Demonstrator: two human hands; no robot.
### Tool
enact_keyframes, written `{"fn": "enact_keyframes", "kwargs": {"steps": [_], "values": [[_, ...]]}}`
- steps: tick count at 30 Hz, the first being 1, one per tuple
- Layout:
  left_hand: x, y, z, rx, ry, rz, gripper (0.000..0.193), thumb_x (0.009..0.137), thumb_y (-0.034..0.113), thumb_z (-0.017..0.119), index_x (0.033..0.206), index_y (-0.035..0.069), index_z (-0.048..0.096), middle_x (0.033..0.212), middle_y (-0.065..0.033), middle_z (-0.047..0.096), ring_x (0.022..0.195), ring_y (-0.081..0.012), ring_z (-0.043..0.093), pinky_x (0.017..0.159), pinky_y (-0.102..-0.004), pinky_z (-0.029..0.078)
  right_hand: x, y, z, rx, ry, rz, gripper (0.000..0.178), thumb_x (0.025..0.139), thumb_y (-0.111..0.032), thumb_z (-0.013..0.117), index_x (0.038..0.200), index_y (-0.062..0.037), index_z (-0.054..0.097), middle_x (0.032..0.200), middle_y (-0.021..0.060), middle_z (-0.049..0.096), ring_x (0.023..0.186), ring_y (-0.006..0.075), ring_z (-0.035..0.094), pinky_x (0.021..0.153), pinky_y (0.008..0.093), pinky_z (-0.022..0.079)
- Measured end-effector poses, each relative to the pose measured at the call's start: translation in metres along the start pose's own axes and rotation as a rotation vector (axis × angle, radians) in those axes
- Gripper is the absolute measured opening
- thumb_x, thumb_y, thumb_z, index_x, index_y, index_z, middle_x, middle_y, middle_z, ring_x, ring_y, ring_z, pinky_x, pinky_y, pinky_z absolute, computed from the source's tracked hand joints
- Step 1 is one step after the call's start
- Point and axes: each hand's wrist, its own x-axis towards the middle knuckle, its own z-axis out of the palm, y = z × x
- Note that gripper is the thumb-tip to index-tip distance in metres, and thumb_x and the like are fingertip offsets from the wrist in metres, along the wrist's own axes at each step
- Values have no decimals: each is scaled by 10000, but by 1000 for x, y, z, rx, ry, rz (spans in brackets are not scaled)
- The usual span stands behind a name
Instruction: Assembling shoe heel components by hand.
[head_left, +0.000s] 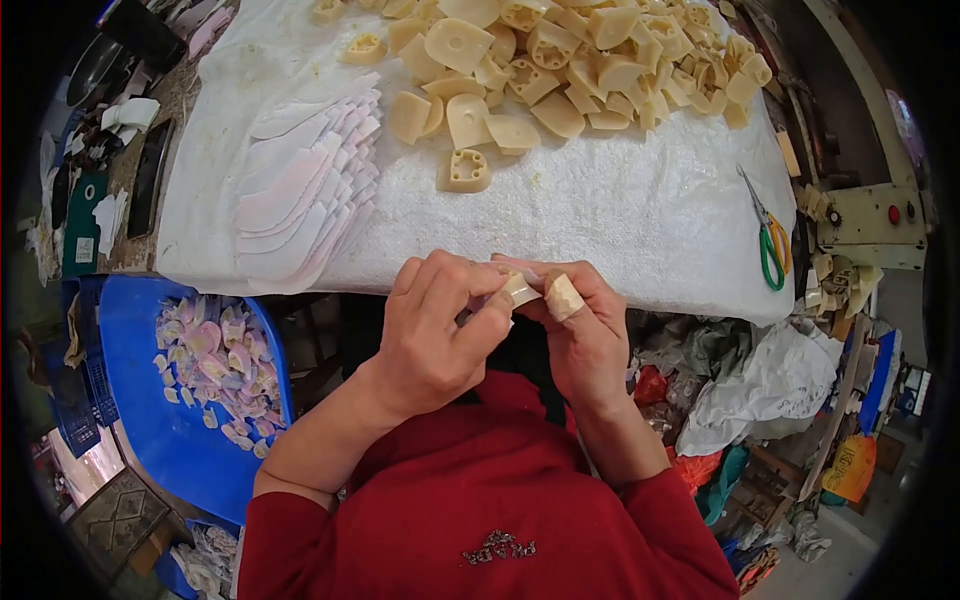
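In front of my chest, just off the near table edge, both hands are closed around one small beige moulded shoe heel (520,291) and a pale, thin cover piece on it. My left hand (432,322) pinches it from the left with thumb and fingers. From the right, my right hand (590,335) grips it; beige tape (564,297) wraps that thumb. Fingers hide much of the heel. Beyond my left hand lies a fanned stack of pale pink-white cut pieces (300,190). A large pile of bare beige heels (560,60) spreads across the far side.
A white woven sheet (600,230) covers the table. Scissors (768,235) with green and orange handles lie at its right edge. Below left, a blue basin (150,400) holds many pinkish covered heels (225,360). A phone (150,180) lies far left; crumpled plastic bags (765,385) are at right.
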Motion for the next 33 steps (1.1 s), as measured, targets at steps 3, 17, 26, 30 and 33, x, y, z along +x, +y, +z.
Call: {"fn": "enact_keyframes", "kwargs": {"steps": [3, 17, 26, 30, 33], "values": [[5, 7, 1, 100, -50, 0, 123, 652, 46, 616, 740, 42, 532, 827, -67, 532, 666, -208, 506, 556, -323, 360, 1, -6, 5, -229, -13, -31, 252, 966, -190, 449, 1059, 14, 563, 1068, 133, 639, 785, 126, 606, 668, 249, 489], [-2, -3, 2, -533, 7, -186, 257, 644, -167, 629, 755, 11, 480, 911, -144, 595, 819, -276, 625, 662, -317, 515, 40, -21, -33, -80, -441, 196, 313, 801, -76, 695, 1075, 11, 569, 993, 103, 635, 859, 143, 610, 761, 279, 518], [-1, -6, 1, -376, -57, -173, 226, 642, -162, 610, 764, -9, 497, 879, -150, 580, 738, -270, 576, 589, -293, 479, 41, -11, -32, -191, -391, 198, 383, 858, -75, 619, 1212, -10, 488, 980, 100, 641, 843, 113, 604, 706, 255, 515], [0, -4, 4, -485, 38, -301, 185, 707, -95, 653, 834, -3, 556, 875, -144, 615, 746, -238, 613, 613, -277, 491, 40, -3, -32, -264, -348, 79, 393, 908, -131, 562, 1270, -22, 450, 1055, 123, 639, 873, 133, 604, 764, 266, 497], [-4, -4, 8, -594, 148, -463, 151, 750, -47, 676, 858, -4, 579, 901, -144, 640, 775, -193, 640, 642, -259, 513, 37, -2, -34, -262, -333, -193, 359, 924, -198, 542, 1252, -61, 487, 1091, 117, 591, 991, 178, 534, 849, 301, 440]]}}
